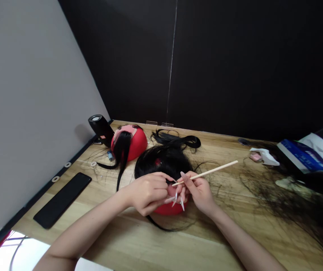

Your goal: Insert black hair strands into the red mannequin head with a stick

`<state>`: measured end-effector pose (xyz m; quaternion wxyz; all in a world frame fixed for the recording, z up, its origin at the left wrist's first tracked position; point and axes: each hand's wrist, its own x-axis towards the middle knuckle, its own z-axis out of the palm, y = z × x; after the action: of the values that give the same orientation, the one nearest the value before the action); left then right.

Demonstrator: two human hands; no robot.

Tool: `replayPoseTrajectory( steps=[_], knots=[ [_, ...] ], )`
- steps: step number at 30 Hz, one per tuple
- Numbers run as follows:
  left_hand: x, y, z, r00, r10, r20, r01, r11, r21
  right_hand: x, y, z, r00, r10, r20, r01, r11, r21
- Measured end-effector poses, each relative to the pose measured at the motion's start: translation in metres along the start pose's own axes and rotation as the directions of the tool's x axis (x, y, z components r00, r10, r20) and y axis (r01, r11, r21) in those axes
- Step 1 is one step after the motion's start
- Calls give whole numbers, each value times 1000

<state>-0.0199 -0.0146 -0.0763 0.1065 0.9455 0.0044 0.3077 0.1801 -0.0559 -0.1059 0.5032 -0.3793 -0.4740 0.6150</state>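
My right hand (199, 192) pinches a thin, pale wooden stick (216, 169) between thumb and fingers. The stick slants up to the right, and its lower end is over a pink patch (172, 190) on a red dome-shaped head form (168, 209). Long black hair (168, 156) covers the far side of this form. My left hand (151, 192) lies against the form's near left side, fingers bent and its fingertips close to the stick's lower end. Whether those fingers hold hair is too small to see. Long pale nails show on the fingers.
A second red head form (138, 145) with black hair stands back left, beside a black cylindrical speaker (100, 128). A black phone (62, 199) lies at left. Behind is a hair bundle (182, 141). At right are loose dark hair (280, 199) and a blue tissue pack (305, 156).
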Motion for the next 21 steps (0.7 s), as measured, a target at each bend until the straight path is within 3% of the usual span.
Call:
replayPoseTrajectory(
  steps=[4,10,14,21],
  knots=[
    [2,9,7,999,-52,-1,51,969,243,0,0,-1,1000,6,-15,-6,999,-38],
    [11,29,13,982,-191,8,144,766,626,0,3,-1,994,15,-104,-23,997,-72],
    [13,35,16,958,-285,3,199,676,710,0,2,0,994,42,-98,-48,997,-64],
    [15,39,22,931,-364,-25,260,615,744,0,0,1,995,38,-94,-44,997,-62]
  ],
)
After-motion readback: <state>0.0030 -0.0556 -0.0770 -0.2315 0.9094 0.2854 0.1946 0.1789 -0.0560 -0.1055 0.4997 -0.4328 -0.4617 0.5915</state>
